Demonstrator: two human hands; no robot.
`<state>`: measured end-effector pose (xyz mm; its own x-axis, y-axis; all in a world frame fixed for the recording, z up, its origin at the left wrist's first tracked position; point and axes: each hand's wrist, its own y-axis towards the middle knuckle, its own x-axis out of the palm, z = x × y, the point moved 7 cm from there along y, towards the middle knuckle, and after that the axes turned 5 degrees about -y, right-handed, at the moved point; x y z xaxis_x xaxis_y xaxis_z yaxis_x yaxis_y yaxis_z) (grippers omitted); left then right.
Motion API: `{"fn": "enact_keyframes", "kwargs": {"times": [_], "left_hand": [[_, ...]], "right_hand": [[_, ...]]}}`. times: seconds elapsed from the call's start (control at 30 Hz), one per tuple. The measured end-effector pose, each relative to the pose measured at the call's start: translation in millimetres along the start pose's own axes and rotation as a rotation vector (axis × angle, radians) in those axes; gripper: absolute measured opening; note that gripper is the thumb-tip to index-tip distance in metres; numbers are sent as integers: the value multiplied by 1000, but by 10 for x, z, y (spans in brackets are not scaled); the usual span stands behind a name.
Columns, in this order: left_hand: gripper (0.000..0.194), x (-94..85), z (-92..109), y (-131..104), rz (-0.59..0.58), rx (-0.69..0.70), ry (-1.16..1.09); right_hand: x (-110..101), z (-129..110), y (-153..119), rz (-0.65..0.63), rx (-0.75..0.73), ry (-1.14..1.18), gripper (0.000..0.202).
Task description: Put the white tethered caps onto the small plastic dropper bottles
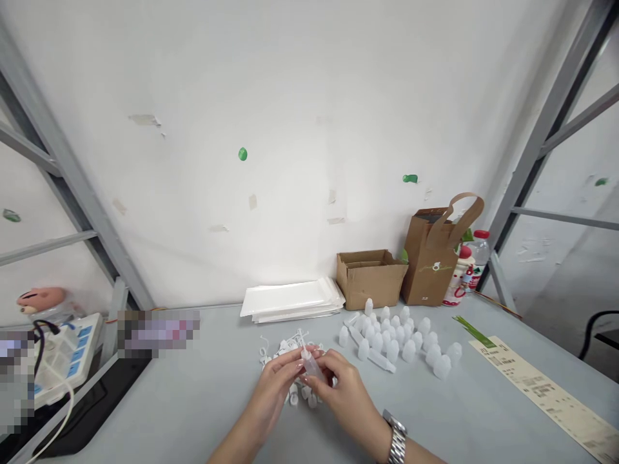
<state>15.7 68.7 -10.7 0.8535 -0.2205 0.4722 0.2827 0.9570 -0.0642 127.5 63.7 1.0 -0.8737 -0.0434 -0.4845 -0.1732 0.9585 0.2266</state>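
In front of me, a small translucent plastic squeeze bottle (313, 367) is held tilted between both hands, with a thin white tip at its upper end. The fingers of my left hand (271, 381) close around the bottle's upper part from the left. From the right, my right hand (347, 385) pinches its lower body between thumb and fingers. Under and behind my hands lies a pile of small white plastic caps (294, 394), partly hidden by them. Several frosted bottles (393, 350) stand close together to the right, with a longer translucent tube (382, 361) lying among them.
At the back are a stack of white envelopes (290, 299), a cardboard box (372, 283), a brown paper bag (428, 270) and a red-capped bottle (480, 254). A long paper label strip (541, 390) lies right. A power strip (77, 354) sits left, near a metal frame (72, 154).
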Motion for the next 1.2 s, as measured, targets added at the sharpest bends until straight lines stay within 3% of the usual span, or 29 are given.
{"fn": "enact_keyframes", "kwargs": {"times": [0.33,0.63,0.83,1.2], "left_hand": [[21,55,56,-19,-3,21,36],[28,-17,-48,-8,2,-13,-46],[34,44,-14,-14,-53,-12,-74],[25,60,40,-13,-70,55,-30]], "right_hand": [[-5,-38,-33,18,-31,-20,3],[55,13,1,-43,37,150,5],[43,33,14,-37,68,190,12],[65,78,3,-46,115,393,23]]}}
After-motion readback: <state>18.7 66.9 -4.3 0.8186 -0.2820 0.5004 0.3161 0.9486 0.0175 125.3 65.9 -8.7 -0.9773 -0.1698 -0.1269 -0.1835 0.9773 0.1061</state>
